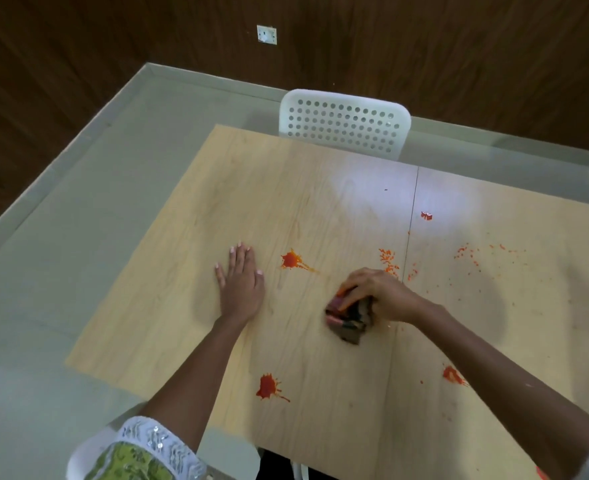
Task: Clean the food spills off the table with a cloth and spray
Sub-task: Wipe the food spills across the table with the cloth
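Near the middle of the light wood-grain table, just left of the seam between its two panels, we see the right hand with fingers curled over a bunched, dark multicoloured cloth, pressing it to the surface. The cloth shows below and to the left of the knuckles, so its free bulk trails toward the near side while the fingertips point left and far.

The relation that matters: from the cloth, the far red splat lies left and farther away, a short reach along the line the fingers already point. Scattered orange crumbs lie just beyond the knuckles, almost touching them, and more crumbs spread well to the right across the seam. The near red splat sits closer to us and left of the cloth; a smaller red smear lies near the right forearm. A red fragment rests far out by the seam, under a patch of glare.

The left hand lies flat on the table with fingers straight and together, holding nothing, just left of the far splat (it seems to serve as a brace). It is the nearer hand to that splat, but the right carries the cloth. The right forearm crosses the table from the near right corner, wrist bent left.

We see no spray bottle. A white perforated chair stands at the far edge.
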